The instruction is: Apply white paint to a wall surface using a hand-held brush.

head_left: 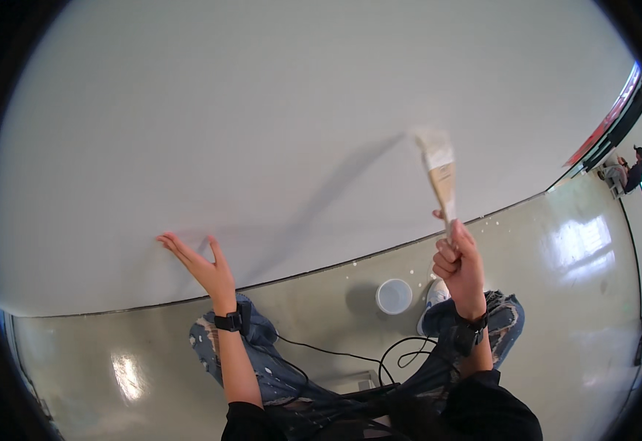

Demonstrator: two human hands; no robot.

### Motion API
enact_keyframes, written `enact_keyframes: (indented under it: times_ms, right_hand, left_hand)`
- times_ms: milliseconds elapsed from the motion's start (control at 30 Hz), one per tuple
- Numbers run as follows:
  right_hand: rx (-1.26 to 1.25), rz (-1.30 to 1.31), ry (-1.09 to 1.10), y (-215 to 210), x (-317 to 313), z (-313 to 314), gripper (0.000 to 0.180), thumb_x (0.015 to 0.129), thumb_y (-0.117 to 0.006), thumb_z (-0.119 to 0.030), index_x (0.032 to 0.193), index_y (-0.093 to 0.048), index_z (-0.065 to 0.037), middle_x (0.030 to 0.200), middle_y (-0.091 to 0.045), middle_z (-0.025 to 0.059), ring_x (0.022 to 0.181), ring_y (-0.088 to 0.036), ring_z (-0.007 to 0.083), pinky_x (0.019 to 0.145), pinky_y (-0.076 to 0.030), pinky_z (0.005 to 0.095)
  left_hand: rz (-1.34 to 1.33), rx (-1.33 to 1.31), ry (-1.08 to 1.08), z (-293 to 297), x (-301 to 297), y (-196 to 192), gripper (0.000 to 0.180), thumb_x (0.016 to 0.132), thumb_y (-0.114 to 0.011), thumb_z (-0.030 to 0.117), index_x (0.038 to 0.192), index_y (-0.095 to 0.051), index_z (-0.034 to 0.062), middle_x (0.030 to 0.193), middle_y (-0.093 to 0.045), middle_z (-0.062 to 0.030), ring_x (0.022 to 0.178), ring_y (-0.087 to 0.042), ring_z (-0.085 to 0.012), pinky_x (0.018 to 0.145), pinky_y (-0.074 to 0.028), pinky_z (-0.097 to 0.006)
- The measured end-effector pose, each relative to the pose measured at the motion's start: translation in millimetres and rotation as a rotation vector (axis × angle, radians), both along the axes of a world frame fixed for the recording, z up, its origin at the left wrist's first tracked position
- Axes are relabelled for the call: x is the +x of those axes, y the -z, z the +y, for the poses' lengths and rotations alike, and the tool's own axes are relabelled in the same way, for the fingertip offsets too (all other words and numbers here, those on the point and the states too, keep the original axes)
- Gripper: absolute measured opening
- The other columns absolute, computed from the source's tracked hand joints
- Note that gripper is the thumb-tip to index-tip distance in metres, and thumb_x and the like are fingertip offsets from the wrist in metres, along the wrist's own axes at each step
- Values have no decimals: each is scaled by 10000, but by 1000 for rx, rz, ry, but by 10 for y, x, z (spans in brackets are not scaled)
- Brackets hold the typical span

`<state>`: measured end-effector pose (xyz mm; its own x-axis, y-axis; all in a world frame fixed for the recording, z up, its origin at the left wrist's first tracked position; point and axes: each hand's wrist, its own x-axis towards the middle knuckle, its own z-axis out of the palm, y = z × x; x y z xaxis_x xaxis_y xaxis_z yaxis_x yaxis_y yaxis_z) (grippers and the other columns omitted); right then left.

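A flat paintbrush (442, 181) with a wooden handle and white-coated bristles points up in my right hand (462, 266), whose fingers wrap round the handle. The bristle tips are at the white wall (262, 110); whether they press on it I cannot tell for sure. Further left, my left hand (202, 270) is open, fingers stretched and thumb apart, close to the lower part of the wall. It holds nothing. Each wrist wears a black strap with a small device.
A small white bucket (394, 296) stands on the glossy floor (152, 353) between my knees, near my white shoe (436, 295). White paint drops dot the floor along the wall. A black cable (336, 353) runs between my legs. At the far right a person (633, 170) sits.
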<state>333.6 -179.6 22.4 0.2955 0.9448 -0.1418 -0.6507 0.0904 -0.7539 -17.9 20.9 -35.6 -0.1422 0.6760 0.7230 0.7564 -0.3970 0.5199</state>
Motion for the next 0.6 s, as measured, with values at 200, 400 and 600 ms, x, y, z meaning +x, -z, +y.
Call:
enact_keyframes:
  times_ms: [200,400,600]
  right_hand:
    - [141,-6,46,-209,-98,290,358,1033,-423,-318,1242,-535,-51,576,-184,-75,456,-155,30,418,-141,213]
    - [-30,-4,-1,578,-154,383,311,1021,-453,-332,1114,-583,-65,570,-186,-76,441,-165,32,415,-141,219]
    - [-214,69,-6,1558,-297,271,289,1011,-471,-329,1019,-582,-63,561,-189,-78,436,-174,37,419,-144,229]
  left_hand:
    - [15,6,7,-36,-7,-31,770,931,-570,209,1509,-102,11,1568,-35,-244,1453,-38,-407,1166,-106,-473]
    - [11,-17,27,-48,-19,-21,776,924,-576,198,1512,-101,21,1570,-34,-240,1449,-55,-417,1162,-124,-479]
    - [4,-8,18,-12,15,-95,776,925,-575,199,1513,-98,26,1574,-34,-229,1445,-59,-427,1159,-127,-494]
